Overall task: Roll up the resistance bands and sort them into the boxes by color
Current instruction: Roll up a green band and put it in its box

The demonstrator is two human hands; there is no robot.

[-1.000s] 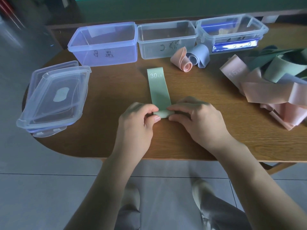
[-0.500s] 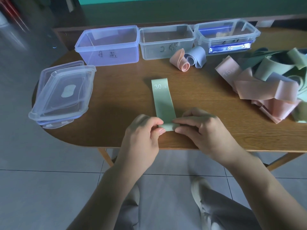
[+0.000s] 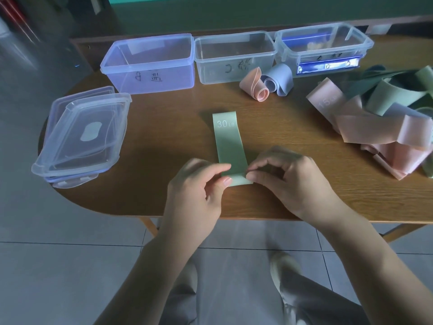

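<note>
On the table (image 3: 164,141), the left hand (image 3: 196,186) and right hand (image 3: 288,179) each pinch the folded near end of the flat green 30 LB resistance band (image 3: 228,141).

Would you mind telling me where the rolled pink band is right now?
In the head view the rolled pink band lies on the table, right of centre at the back, before the middle clear box and against the rolled blue band.
</note>
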